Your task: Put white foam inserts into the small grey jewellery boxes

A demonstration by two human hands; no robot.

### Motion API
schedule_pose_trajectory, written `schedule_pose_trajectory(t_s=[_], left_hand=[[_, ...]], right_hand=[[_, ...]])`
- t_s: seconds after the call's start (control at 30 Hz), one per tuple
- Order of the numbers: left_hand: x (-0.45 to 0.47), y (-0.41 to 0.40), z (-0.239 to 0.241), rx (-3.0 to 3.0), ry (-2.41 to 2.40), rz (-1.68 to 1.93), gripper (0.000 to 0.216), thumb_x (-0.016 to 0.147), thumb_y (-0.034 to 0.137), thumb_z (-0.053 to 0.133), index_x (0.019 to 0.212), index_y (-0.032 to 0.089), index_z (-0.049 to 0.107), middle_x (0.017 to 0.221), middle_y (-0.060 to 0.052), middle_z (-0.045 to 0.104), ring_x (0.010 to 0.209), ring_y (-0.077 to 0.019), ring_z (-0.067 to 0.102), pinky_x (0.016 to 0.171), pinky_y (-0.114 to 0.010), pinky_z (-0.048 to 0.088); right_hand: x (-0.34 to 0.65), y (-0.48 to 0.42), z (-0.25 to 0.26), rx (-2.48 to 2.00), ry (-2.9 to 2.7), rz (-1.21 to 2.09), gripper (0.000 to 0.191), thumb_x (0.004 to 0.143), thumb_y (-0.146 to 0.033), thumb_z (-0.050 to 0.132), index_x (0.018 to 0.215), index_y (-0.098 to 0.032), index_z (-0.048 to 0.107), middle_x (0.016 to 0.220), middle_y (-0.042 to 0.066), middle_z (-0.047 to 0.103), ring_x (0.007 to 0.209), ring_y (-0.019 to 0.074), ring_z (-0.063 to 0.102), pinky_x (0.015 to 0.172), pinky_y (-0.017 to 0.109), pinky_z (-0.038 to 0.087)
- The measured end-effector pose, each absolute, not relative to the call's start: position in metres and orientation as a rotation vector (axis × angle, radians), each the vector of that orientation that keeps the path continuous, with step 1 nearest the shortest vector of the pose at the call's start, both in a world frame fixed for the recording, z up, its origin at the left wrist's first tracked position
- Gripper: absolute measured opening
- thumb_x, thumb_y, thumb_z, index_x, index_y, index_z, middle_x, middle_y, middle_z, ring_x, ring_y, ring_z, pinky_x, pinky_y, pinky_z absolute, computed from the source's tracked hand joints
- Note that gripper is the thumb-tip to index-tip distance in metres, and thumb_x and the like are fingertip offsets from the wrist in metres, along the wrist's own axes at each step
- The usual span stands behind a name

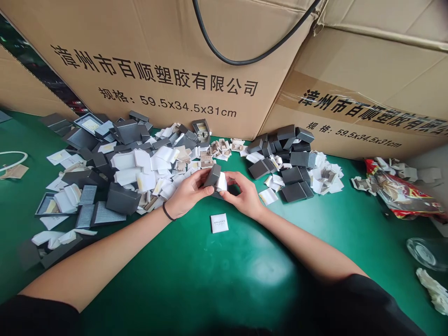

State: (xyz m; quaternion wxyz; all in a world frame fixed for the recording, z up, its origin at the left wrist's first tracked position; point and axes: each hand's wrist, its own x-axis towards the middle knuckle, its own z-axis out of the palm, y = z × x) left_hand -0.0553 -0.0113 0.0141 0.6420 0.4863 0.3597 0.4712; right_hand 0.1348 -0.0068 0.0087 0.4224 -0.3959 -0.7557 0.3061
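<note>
My left hand (187, 195), with a black band at its wrist, is closed around a small dark grey gift box (212, 175) above the middle of the table. From the right, my right hand (244, 195) pinches a white insert (221, 182) at the box's side. Fingers partly cover both, so I cannot tell how far the insert sits inside. Just below my hands, a small white printed card (219, 223) lies flat on the green table (217, 275). White paper inserts (154, 168) lie heaped close to my left hand.
Dark boxes (122, 198) and papers spread across the left. More dark boxes (296, 175) and white inserts (325, 172) are piled on the right. Large cartons (168, 60) wall off the back, with a black cable (241, 62) hanging in front. A red packet (402, 193) and a glass (429, 254) stand far right.
</note>
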Motion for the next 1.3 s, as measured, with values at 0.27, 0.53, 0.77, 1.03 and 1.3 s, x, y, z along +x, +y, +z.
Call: schedule_pose_trajectory(t_s=[0.27,0.53,0.77,1.03,1.3], left_hand=[[-0.055,-0.012,0.014,1.109,0.840,1.077,0.056,0.070,0.026,0.074,0.122,0.020,0.055,0.127,-0.008,0.055,0.125,-0.0285,0.044,0.103,-0.040,0.038],[-0.054,-0.012,0.013,1.101,0.855,1.080,0.061,0.071,0.028,0.073,0.127,0.021,0.052,0.135,-0.008,0.050,0.130,-0.0290,0.039,0.106,-0.039,0.035],[-0.052,-0.014,0.017,1.109,0.877,1.098,0.067,0.070,0.032,0.073,0.131,0.020,0.049,0.139,-0.007,0.047,0.134,-0.0287,0.033,0.109,-0.040,0.031],[-0.053,-0.012,0.013,1.089,0.871,1.105,0.066,0.070,0.028,0.073,0.131,0.021,0.049,0.141,-0.007,0.044,0.134,-0.0287,0.033,0.110,-0.041,0.029],[-0.055,-0.012,0.017,1.044,0.855,1.090,0.061,0.075,0.024,0.069,0.132,0.018,0.047,0.141,-0.003,0.044,0.136,-0.0273,0.029,0.111,-0.035,0.028]], right_hand=[[0.139,-0.003,0.008,-0.945,-2.038,0.732,0.037,0.079,-0.031,0.060,0.115,-0.021,0.054,0.102,0.005,0.064,0.092,0.0175,0.059,0.083,0.034,0.050],[0.138,-0.003,0.012,-1.109,-1.993,0.802,0.034,0.076,-0.032,0.063,0.108,-0.020,0.057,0.098,0.005,0.065,0.088,0.0172,0.061,0.081,0.034,0.051],[0.138,-0.005,0.010,-1.124,-1.998,0.686,0.021,0.076,-0.032,0.064,0.094,-0.021,0.059,0.095,0.005,0.066,0.086,0.0188,0.061,0.079,0.035,0.051],[0.140,-0.004,0.010,-0.988,-2.228,0.442,0.018,0.088,-0.032,0.050,0.100,-0.024,0.062,0.103,0.006,0.064,0.096,0.0207,0.055,0.087,0.039,0.046],[0.149,0.001,0.010,-0.975,-2.478,0.153,0.030,0.092,-0.037,0.042,0.105,-0.020,0.063,0.109,0.008,0.062,0.099,0.0240,0.049,0.083,0.041,0.043]])
